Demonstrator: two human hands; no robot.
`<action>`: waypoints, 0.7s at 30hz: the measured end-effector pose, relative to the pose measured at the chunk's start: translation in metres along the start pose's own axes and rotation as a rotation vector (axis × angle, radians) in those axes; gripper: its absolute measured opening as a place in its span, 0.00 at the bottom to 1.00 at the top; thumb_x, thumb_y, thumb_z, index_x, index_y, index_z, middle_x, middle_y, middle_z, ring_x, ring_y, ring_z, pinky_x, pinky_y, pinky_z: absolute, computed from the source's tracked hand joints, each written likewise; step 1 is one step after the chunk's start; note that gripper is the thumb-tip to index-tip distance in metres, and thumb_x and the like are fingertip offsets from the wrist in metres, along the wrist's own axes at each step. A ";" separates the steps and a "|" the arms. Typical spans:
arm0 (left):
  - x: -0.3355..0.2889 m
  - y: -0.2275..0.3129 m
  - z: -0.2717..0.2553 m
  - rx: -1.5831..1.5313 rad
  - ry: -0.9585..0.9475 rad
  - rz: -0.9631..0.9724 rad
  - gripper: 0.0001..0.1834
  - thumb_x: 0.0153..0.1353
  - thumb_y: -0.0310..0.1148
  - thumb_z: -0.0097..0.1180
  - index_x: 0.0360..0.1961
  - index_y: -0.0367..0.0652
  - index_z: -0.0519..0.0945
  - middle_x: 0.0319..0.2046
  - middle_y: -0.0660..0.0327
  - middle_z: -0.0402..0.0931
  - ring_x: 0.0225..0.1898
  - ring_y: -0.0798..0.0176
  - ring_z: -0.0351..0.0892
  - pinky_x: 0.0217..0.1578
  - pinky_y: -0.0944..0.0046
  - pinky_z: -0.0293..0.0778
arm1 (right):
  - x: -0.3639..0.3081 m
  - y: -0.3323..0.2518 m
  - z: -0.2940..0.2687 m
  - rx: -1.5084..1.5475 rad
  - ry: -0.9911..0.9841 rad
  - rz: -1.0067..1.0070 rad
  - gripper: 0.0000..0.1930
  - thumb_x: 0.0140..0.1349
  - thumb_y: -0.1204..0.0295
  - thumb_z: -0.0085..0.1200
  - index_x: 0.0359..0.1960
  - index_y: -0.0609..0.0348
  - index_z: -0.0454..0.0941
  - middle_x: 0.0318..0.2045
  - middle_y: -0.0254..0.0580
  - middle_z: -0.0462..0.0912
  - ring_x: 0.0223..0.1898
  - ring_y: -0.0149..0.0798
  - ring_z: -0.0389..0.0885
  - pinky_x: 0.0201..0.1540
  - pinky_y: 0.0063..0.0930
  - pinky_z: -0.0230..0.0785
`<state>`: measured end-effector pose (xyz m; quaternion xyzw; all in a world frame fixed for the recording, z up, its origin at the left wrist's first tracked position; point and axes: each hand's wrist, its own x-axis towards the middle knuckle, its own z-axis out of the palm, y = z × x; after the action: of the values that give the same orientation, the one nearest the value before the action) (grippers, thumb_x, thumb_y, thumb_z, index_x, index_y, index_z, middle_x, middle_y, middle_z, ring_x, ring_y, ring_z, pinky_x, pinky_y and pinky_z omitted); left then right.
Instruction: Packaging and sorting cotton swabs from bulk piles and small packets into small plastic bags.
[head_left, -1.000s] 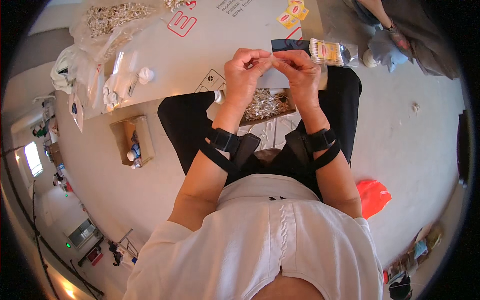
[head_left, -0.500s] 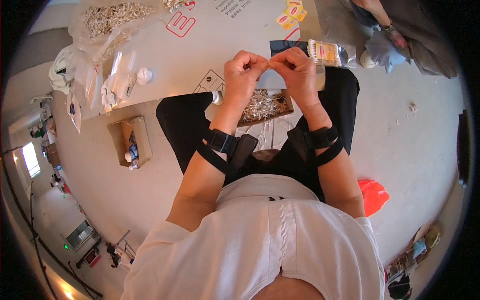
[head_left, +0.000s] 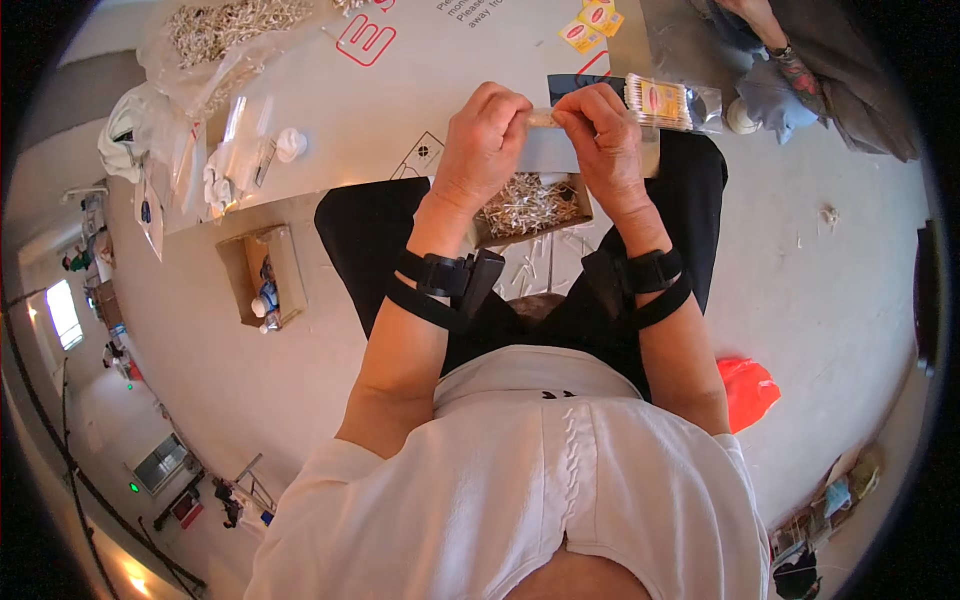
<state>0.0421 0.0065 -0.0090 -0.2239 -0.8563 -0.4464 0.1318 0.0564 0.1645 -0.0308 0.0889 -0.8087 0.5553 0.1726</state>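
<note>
my left hand (head_left: 487, 138) pinched closed on one end of strip (head_left: 543, 118), my right hand (head_left: 604, 138) pinching other. strip short, pale, thin-looking, spanning gap between hands, over table (head_left: 350, 125), near swab pack (head_left: 658, 102). finer detail too small to tell.

Swab pack (head_left: 657, 102) right of right hand (head_left: 607, 138)

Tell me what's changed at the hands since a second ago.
The left hand and right hand have drawn apart sideways: they met before, and now a small pale piece shows in the gap, pinched at both ends. Whether they held it earlier cannot be told. The swab packet, the yellow cards and the swab box stayed put.
</note>
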 end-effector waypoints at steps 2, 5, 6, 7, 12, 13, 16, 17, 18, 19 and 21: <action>-0.001 -0.005 -0.003 0.049 -0.009 -0.008 0.08 0.48 0.16 0.54 0.30 0.37 0.74 0.26 0.57 0.73 0.24 0.60 0.75 0.25 0.66 0.72 | 0.003 -0.002 -0.002 -0.027 -0.024 -0.012 0.04 0.52 0.79 0.56 0.29 0.61 0.74 0.27 0.44 0.73 0.27 0.46 0.75 0.29 0.33 0.68; -0.002 -0.004 -0.005 0.069 0.003 -0.036 0.08 0.47 0.16 0.53 0.29 0.38 0.74 0.26 0.57 0.73 0.24 0.59 0.74 0.25 0.65 0.72 | 0.003 -0.001 -0.004 -0.062 -0.053 -0.006 0.05 0.52 0.79 0.56 0.30 0.60 0.74 0.28 0.43 0.74 0.27 0.46 0.75 0.29 0.33 0.68; -0.002 -0.003 -0.005 0.068 0.003 -0.037 0.08 0.47 0.16 0.53 0.29 0.38 0.74 0.26 0.57 0.73 0.24 0.59 0.74 0.25 0.65 0.72 | 0.004 -0.002 -0.004 -0.067 -0.060 0.008 0.06 0.51 0.79 0.57 0.31 0.60 0.75 0.28 0.42 0.74 0.27 0.46 0.75 0.29 0.32 0.68; -0.002 -0.002 -0.005 0.095 0.010 -0.029 0.08 0.47 0.17 0.53 0.29 0.38 0.73 0.26 0.57 0.73 0.24 0.58 0.74 0.25 0.65 0.72 | 0.003 -0.004 -0.005 -0.069 -0.061 0.008 0.06 0.51 0.79 0.57 0.31 0.60 0.75 0.28 0.42 0.74 0.27 0.46 0.75 0.29 0.32 0.68; -0.003 -0.004 -0.005 0.130 0.003 0.025 0.09 0.45 0.17 0.53 0.28 0.39 0.71 0.26 0.56 0.72 0.24 0.55 0.74 0.25 0.62 0.72 | 0.006 -0.018 -0.012 0.005 -0.040 0.077 0.09 0.47 0.78 0.60 0.32 0.57 0.78 0.28 0.39 0.75 0.30 0.44 0.74 0.29 0.29 0.69; -0.003 -0.002 -0.004 0.169 -0.001 0.066 0.09 0.45 0.17 0.53 0.28 0.39 0.71 0.26 0.56 0.72 0.24 0.54 0.74 0.25 0.61 0.72 | 0.007 -0.018 -0.012 0.004 -0.041 0.078 0.09 0.47 0.78 0.60 0.32 0.57 0.78 0.28 0.39 0.75 0.30 0.44 0.74 0.29 0.29 0.69; -0.005 0.004 -0.001 0.193 -0.020 0.117 0.09 0.44 0.17 0.53 0.27 0.39 0.70 0.26 0.56 0.71 0.24 0.52 0.74 0.24 0.59 0.71 | 0.009 -0.017 -0.010 -0.178 -0.074 -0.227 0.08 0.44 0.79 0.60 0.29 0.56 0.78 0.28 0.38 0.75 0.31 0.43 0.73 0.31 0.31 0.68; -0.006 0.007 0.000 0.181 -0.035 0.127 0.09 0.43 0.17 0.53 0.26 0.39 0.70 0.26 0.56 0.71 0.24 0.52 0.74 0.24 0.59 0.71 | 0.009 -0.017 -0.008 -0.224 -0.098 -0.270 0.08 0.42 0.78 0.59 0.27 0.57 0.78 0.27 0.38 0.74 0.31 0.43 0.73 0.32 0.32 0.68; -0.008 0.008 0.001 0.180 -0.034 0.126 0.09 0.43 0.17 0.53 0.26 0.39 0.70 0.26 0.56 0.71 0.24 0.52 0.74 0.24 0.59 0.71 | 0.009 -0.017 -0.007 -0.270 -0.122 -0.316 0.08 0.40 0.78 0.59 0.25 0.57 0.77 0.26 0.38 0.74 0.31 0.42 0.72 0.33 0.33 0.67; -0.011 0.009 0.001 0.192 -0.038 0.127 0.09 0.43 0.17 0.53 0.26 0.39 0.69 0.25 0.56 0.71 0.23 0.51 0.74 0.23 0.58 0.71 | 0.008 -0.017 -0.005 -0.270 -0.124 -0.316 0.08 0.40 0.78 0.59 0.25 0.57 0.77 0.26 0.38 0.74 0.31 0.42 0.72 0.33 0.33 0.67; -0.016 0.008 0.002 0.203 -0.042 0.124 0.09 0.43 0.18 0.53 0.26 0.39 0.69 0.25 0.56 0.70 0.23 0.51 0.73 0.23 0.58 0.71 | 0.006 -0.015 0.000 -0.273 -0.112 -0.364 0.07 0.38 0.78 0.57 0.22 0.58 0.74 0.24 0.38 0.72 0.29 0.42 0.70 0.32 0.34 0.66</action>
<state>0.0596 0.0077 -0.0113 -0.2714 -0.8841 -0.3436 0.1630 0.0557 0.1597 -0.0154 0.2396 -0.8552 0.3949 0.2350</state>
